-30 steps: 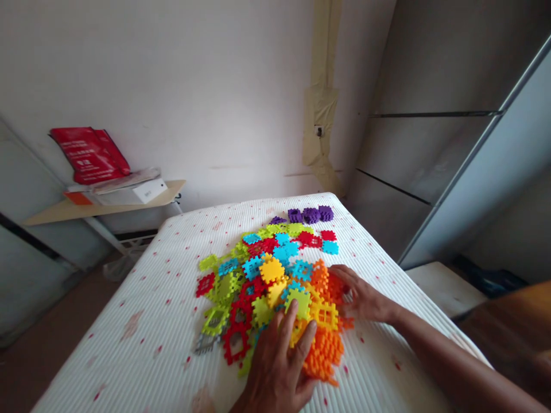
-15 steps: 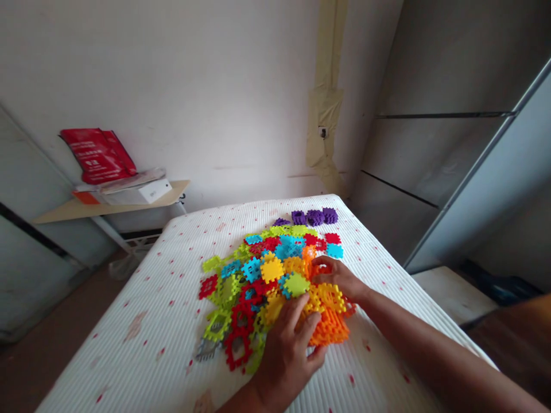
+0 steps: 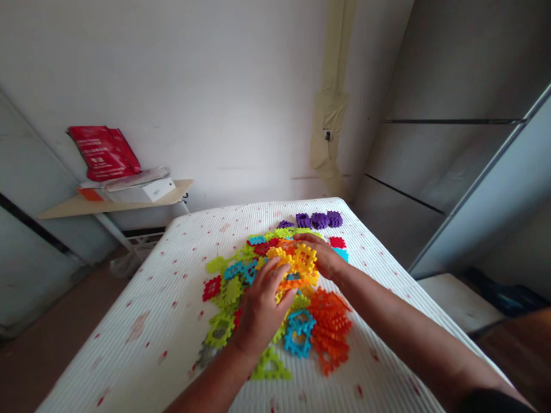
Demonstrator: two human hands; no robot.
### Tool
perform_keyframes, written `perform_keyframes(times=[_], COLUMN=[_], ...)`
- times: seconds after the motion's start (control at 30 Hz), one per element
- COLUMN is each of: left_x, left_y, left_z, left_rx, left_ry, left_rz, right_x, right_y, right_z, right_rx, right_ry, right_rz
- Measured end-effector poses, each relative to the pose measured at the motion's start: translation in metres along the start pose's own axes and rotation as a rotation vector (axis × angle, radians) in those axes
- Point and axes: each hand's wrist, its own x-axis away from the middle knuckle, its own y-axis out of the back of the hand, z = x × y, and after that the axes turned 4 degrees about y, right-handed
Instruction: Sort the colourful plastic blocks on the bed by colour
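Notched, flat plastic building pieces in several colours lie heaped on the white bed. Between my two hands sits a clump of yellow building pieces (image 3: pixel 304 259), with an orange piece at its lower edge. My left hand (image 3: pixel 263 301) is curled around the clump's left side, thumb low. On the far right side my right hand (image 3: pixel 322 252) has bent fingers over the clump; its thumb is hidden. Closer to me lie a pile of orange building pieces (image 3: pixel 331 327), blue building pieces (image 3: pixel 299 332) and a green triangular piece (image 3: pixel 271 366).
Stacks of purple pieces (image 3: pixel 319 220) stand near the bed's far edge. The white quilted cover (image 3: pixel 172 298) carries red spots. To the left, a small table (image 3: pixel 64 207) bears a red bag (image 3: pixel 103 152) and a white box (image 3: pixel 157 189). A grey wardrobe (image 3: pixel 447 155) stands on the right.
Both hands have closed in on the yellow pieces and moved them left and away from me. The orange pile has spread out, and blue and green pieces now show in front.
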Motion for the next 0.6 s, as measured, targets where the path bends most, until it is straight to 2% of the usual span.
perform_keyframes(times=[0.17, 0.3, 0.47, 0.6], left_x=[-0.005, 0.001, 0.006, 0.004], left_y=[0.019, 0.033, 0.047, 0.055], left_z=[0.026, 0.035, 0.031, 0.031], left_rx=[-0.154, -0.328, -0.48, -0.586], left_ry=[0.058, 0.15, 0.315, 0.446], left_rz=[0.022, 0.074, 0.226, 0.381], right_x=[-0.01, -0.014, -0.023, -0.031], right_y=[-0.029, -0.044, -0.048, -0.041], right_z=[0.012, 0.01, 0.001, -0.004], right_rx=[0.107, 0.138, 0.199, 0.356], right_ry=[0.034, 0.117, 0.189, 0.255], right_rz=[0.063, 0.117, 0.22, 0.279])
